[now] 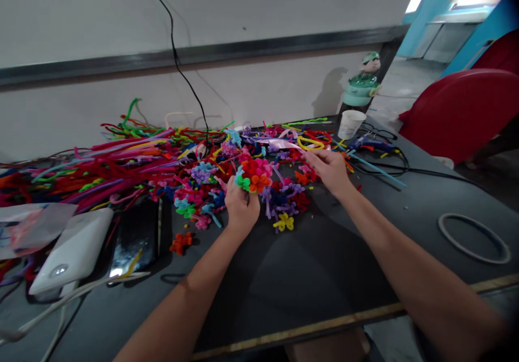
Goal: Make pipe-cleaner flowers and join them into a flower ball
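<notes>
From where I stand, a small bright flower bunch [255, 176] is already gathered over the near edge of the heap, the fingers of the left hand [242, 206] closed round it below the blooms. The right hand [329, 170] seems to have its fingers pinched on a pale pink ribbon [279, 144], which isn't round the bunch as far as I can see. Plenty looks left: loose fuzzy flowers, like the yellow flower [283, 222], and many straight fuzzy stems [130, 162] lie on the tabletop [324, 270].
</notes>
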`<control>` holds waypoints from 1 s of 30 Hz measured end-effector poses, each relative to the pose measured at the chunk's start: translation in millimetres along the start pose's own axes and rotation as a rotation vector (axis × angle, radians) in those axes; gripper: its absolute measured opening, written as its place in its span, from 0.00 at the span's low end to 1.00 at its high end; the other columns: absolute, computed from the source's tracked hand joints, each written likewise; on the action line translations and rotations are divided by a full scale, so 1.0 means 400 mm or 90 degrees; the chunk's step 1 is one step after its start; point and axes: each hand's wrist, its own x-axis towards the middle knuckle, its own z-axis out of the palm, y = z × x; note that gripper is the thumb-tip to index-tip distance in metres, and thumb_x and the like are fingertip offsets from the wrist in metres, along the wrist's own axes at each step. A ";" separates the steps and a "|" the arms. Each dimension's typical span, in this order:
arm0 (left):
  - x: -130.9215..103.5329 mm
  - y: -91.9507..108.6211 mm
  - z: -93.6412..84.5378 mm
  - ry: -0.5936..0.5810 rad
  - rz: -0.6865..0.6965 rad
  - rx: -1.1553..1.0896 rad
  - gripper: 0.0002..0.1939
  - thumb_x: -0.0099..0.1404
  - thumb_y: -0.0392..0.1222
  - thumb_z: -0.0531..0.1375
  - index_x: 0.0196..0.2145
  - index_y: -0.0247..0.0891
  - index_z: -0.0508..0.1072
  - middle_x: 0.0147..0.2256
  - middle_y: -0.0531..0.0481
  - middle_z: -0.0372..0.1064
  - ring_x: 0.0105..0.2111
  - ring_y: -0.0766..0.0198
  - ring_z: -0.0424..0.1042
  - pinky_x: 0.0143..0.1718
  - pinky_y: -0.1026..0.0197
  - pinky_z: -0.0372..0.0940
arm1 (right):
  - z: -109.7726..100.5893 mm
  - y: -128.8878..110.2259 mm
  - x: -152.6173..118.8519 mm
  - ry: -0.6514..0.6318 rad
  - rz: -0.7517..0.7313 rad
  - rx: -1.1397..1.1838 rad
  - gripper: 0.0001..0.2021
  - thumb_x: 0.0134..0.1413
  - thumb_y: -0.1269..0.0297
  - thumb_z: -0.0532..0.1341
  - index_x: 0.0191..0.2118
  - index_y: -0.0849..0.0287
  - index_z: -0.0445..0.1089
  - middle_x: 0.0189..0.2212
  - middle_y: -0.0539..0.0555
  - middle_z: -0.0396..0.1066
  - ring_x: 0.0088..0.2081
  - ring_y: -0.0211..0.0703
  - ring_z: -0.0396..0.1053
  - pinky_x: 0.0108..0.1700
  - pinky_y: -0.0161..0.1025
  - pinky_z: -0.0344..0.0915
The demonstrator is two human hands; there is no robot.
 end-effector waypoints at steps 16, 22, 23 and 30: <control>-0.024 -0.040 0.029 -0.017 -0.200 -0.088 0.06 0.63 0.39 0.53 0.30 0.37 0.68 0.29 0.48 0.67 0.34 0.61 0.68 0.38 0.57 0.63 | 0.004 0.004 -0.020 -0.149 -0.266 -0.503 0.19 0.54 0.72 0.53 0.52 0.57 0.65 0.44 0.56 0.69 0.46 0.47 0.64 0.48 0.43 0.60; -0.030 -0.048 0.040 -0.039 -0.247 -0.107 0.09 0.63 0.42 0.53 0.32 0.36 0.69 0.29 0.48 0.67 0.33 0.61 0.68 0.37 0.57 0.64 | 0.025 -0.016 -0.020 -0.251 -0.467 -0.645 0.15 0.61 0.71 0.50 0.46 0.52 0.71 0.45 0.56 0.67 0.45 0.48 0.61 0.48 0.44 0.55; -0.030 -0.048 0.040 -0.038 -0.251 -0.106 0.09 0.63 0.43 0.53 0.31 0.36 0.69 0.29 0.48 0.67 0.33 0.61 0.68 0.37 0.57 0.64 | 0.024 -0.011 -0.016 -0.256 -0.458 -0.659 0.14 0.61 0.70 0.50 0.44 0.54 0.72 0.42 0.57 0.68 0.43 0.48 0.61 0.46 0.44 0.55; -0.039 -0.058 0.044 -0.055 -0.272 -0.146 0.10 0.64 0.44 0.53 0.34 0.36 0.70 0.31 0.47 0.68 0.35 0.60 0.69 0.38 0.58 0.64 | 0.015 0.017 -0.016 -0.309 -0.406 -0.597 0.15 0.60 0.71 0.51 0.47 0.56 0.70 0.38 0.57 0.70 0.40 0.46 0.62 0.42 0.42 0.56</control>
